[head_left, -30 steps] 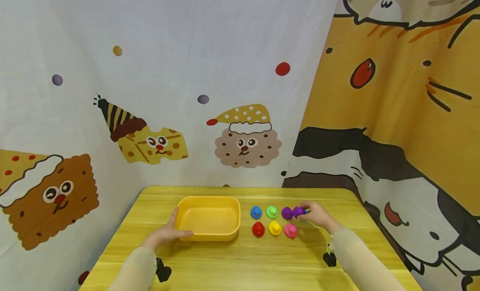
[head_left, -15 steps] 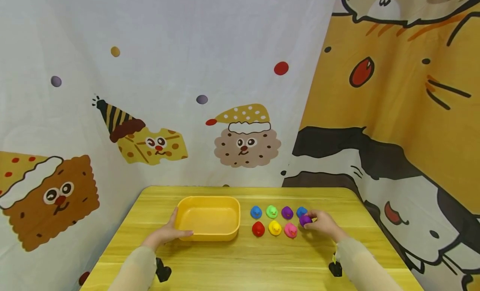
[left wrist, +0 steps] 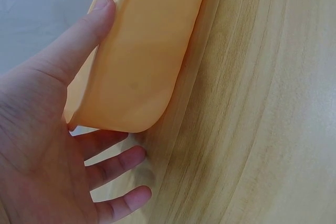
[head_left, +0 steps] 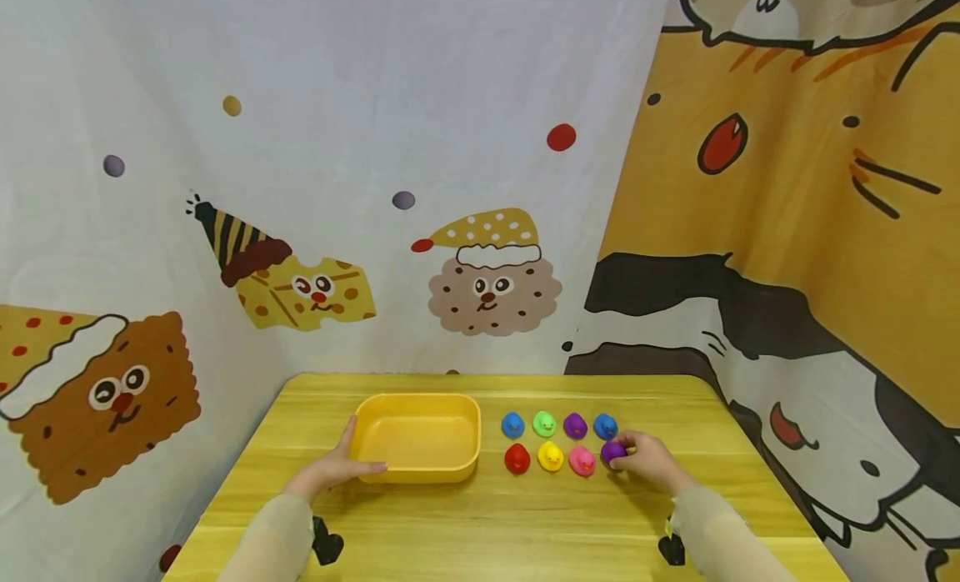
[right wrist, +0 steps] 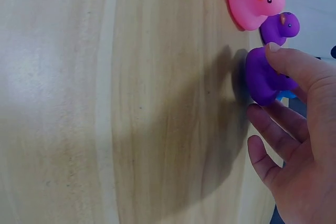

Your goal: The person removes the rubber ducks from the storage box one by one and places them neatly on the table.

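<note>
My right hand (head_left: 651,461) pinches a purple rubber duck (right wrist: 261,80) between thumb and fingers, low over the table at the right end of the front row. Left of it sit a pink duck (head_left: 582,461), a yellow duck (head_left: 551,457) and a red duck (head_left: 517,459). Behind them stand a blue duck (head_left: 605,426), a second purple duck (head_left: 575,425), a green duck (head_left: 544,423) and another blue duck (head_left: 513,424). My left hand (head_left: 333,468) rests at the near left corner of a yellow plastic basin (head_left: 420,474), thumb laid along its front wall, fingers extended.
The wooden table (head_left: 480,532) ends at a white cartoon-printed curtain (head_left: 337,148) behind. An orange printed panel (head_left: 787,215) hangs on the right. Inside the basin nothing lies.
My right hand has brought the purple duck from the back row toward me, into line with the front row, uncovering the right-hand blue duck. The left hand has stayed at the basin.
</note>
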Tool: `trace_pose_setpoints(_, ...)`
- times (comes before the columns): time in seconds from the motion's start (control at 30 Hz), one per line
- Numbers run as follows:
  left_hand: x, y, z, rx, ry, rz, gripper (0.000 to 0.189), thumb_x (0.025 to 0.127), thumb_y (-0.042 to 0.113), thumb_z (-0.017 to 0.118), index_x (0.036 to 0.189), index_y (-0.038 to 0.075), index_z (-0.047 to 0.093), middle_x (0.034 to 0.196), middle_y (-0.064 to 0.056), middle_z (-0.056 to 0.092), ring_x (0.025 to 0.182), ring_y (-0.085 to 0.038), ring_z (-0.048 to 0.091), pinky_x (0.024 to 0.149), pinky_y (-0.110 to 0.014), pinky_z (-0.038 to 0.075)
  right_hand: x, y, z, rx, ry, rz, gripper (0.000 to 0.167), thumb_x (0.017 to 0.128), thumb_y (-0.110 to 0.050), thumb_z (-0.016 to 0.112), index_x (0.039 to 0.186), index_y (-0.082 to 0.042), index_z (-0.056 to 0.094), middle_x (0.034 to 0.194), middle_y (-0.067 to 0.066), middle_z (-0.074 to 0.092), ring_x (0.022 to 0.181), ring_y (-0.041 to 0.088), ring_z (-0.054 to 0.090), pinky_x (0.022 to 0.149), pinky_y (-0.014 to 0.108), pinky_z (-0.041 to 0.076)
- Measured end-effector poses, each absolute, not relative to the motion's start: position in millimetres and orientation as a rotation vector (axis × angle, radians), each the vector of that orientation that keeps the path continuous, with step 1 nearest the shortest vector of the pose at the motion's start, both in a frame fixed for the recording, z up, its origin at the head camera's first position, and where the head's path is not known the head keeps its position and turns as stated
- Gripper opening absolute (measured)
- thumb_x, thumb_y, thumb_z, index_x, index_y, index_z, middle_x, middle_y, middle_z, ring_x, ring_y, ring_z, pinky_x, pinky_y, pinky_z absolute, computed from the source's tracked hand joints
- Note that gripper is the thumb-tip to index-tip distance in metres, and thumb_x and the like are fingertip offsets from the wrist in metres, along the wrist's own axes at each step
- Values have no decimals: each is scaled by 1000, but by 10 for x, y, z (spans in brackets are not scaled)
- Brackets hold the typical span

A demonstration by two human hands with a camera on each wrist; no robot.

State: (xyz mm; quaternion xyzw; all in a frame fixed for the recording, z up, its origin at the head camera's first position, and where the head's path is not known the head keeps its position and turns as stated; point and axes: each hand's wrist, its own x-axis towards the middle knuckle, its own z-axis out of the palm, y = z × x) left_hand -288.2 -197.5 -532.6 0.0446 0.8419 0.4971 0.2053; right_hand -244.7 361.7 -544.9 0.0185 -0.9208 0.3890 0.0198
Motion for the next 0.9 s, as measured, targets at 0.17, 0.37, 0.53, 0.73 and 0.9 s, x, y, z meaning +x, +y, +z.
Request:
trace_pose_setpoints(0.17,-2857,-1975,-5293,134,2340,1363,125,83,41,76,149,14,-27,153,-33,-15,136,-60,6,102,-72,21,-2436,3626,-5491,72,-2866,1194,34,75,-5,81,103,4,65,101,14,67,95,33,64,80,42,53)
trace_pose_setpoints(0.37,-2877,-1981,-5308,149,2345,1373,127,82,41,77,150,14,-26,153,-35,-14,135,-60,6,102,-72,21,-2437,3622,-5524,52,-2884,1168,34,74,-5,82,104,2,67,101,12,68,96,33,64,81,44,53)
trace_pose_setpoints(0.53,-2883,-1985,-5304,141,2350,1360,127,81,42,77,149,15,-27,153,-34,-14,135,-60,7,101,-73,22,-2436,3615,-5504,59,-2883,1183,33,75,-5,81,104,2,67,100,11,67,95,31,64,79,41,53)
trace_pose_setpoints(0.73,-2877,-1985,-5304,132,2346,1389,124,83,35,77,150,13,-25,153,-34,-13,135,-59,8,101,-72,23,-2408,3597,-5493,93,-2889,1203,37,74,-7,81,106,3,66,99,11,67,94,30,63,77,38,53)
trace_pose_setpoints(0.9,-2869,-1994,-5301,145,2342,1402,125,83,33,78,149,12,-26,152,-35,-14,135,-60,6,103,-71,22,-2419,3612,-5513,48,-2876,1206,36,79,-13,80,109,1,66,104,12,67,96,31,64,79,40,54)
